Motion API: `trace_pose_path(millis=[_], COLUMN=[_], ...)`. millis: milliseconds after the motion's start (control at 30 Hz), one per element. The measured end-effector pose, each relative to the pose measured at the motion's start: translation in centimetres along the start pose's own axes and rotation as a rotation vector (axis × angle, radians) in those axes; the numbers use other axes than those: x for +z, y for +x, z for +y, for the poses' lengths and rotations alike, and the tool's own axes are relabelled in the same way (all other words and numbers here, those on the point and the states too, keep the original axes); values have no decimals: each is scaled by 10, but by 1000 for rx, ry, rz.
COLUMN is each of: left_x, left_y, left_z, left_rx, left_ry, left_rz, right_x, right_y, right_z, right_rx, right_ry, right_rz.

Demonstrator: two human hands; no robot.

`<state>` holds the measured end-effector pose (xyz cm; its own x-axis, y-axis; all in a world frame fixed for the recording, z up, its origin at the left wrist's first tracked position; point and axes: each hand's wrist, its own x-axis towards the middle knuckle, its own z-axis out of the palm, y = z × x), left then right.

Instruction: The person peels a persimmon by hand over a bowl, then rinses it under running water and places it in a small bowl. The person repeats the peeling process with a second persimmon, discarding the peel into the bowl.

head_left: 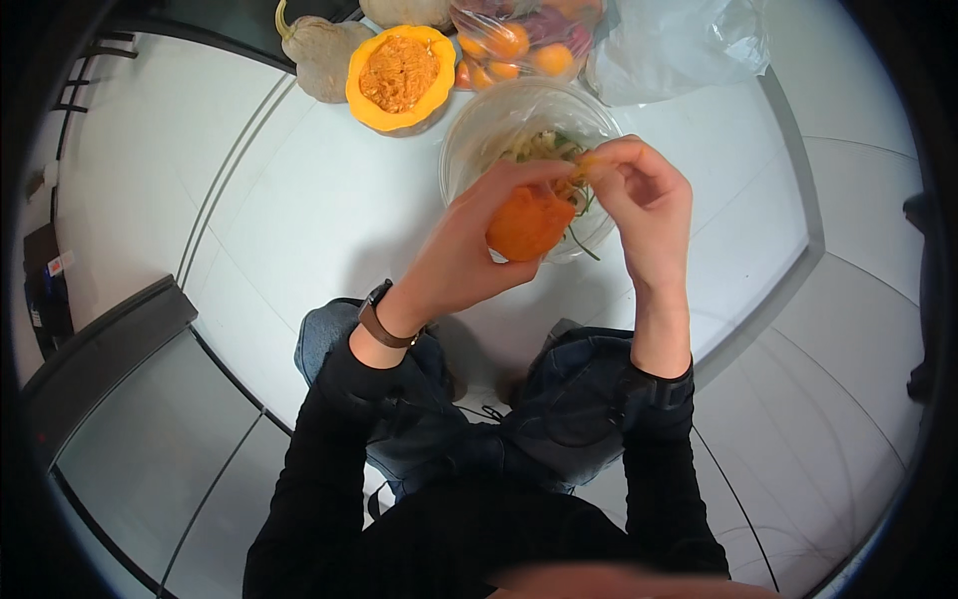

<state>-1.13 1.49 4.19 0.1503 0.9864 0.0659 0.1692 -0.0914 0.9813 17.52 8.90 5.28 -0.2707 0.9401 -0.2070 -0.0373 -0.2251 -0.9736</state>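
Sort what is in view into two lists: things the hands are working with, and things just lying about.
In use:
left hand
right hand
orange squash piece
clear bowl of scraps

Lying about:
halved squash
whole squash
bag of fruit
empty plastic bag

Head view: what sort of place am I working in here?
Probably a home kitchen floor: pale floor tiles, a halved pumpkin, a clear bowl of peelings, and a bag of fruit.
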Motion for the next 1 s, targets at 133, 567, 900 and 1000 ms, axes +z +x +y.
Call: trace_pose_path(millis=[133,567,900,1000], left_x=[-1,8,6,5], left_y=[0,-1,-3,-3], left_z=[0,-8,-2,2], left_rx=[-48,24,59,89], left_ry=[-13,134,161,155], left_rz=[79,211,127,93], right_x=[0,20,16,10], right_y=[-5,-21,-22,-20], right_z=[-9,-6,-10,-16], right_rx=[-405,-836,-643,-457], right_ry=[-325,-813,-612,-499], right_rz=[-115,-104,-7,-22])
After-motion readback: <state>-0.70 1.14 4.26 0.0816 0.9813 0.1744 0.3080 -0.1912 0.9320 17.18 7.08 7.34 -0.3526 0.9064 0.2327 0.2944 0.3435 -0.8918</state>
